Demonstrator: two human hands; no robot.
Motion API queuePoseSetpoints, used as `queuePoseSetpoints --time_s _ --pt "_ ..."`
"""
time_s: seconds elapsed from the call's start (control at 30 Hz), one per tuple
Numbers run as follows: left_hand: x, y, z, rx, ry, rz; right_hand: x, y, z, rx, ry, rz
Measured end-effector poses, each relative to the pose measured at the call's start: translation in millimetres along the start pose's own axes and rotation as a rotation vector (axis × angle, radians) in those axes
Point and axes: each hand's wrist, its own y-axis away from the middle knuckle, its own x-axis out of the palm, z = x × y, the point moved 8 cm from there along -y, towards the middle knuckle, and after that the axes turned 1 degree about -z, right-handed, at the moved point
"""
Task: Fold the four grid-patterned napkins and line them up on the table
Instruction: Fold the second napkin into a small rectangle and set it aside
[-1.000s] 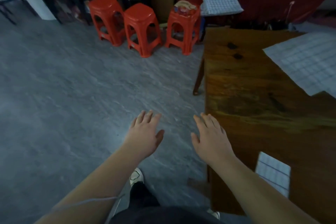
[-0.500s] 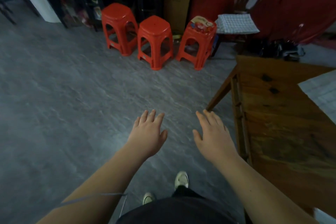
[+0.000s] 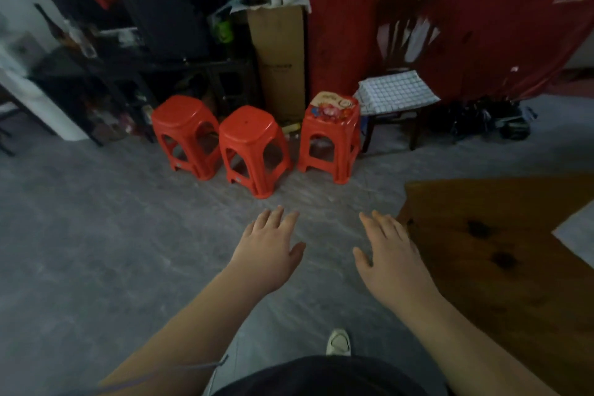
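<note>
The person holds both hands out in front of the body, palms down and fingers spread straight, and neither one holds anything. The left hand (image 3: 268,247) is above the grey floor (image 3: 96,235). The right hand (image 3: 390,257) is just beside the near corner of the wooden desk (image 3: 501,267), and it is not clear whether it touches it. One grid-patterned napkin (image 3: 397,92) lies folded on a dark chair (image 3: 414,128) near the red wall, well apart from the hands. A pale napkin corner (image 3: 577,231) lies on the desk at the right edge, too blurred to show its pattern. Three red stools (image 3: 254,148) stand in a row beside the chair. One light shoe (image 3: 338,342) shows on the floor below.
</note>
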Motion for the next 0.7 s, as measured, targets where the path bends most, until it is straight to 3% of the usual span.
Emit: queuePoseSetpoints --time_s 0.47,0.7 --pt "-42.1 -298.7 -4.4 0.122 0.051 0.020 -61.1 -270.6 -26.6 0.092 0.040 -0.032" --pt "-82.8 -483.1 19.2 0.252 0.024 0.096 -75.7 -435.5 -42.1 0.248 0.046 -0.075"
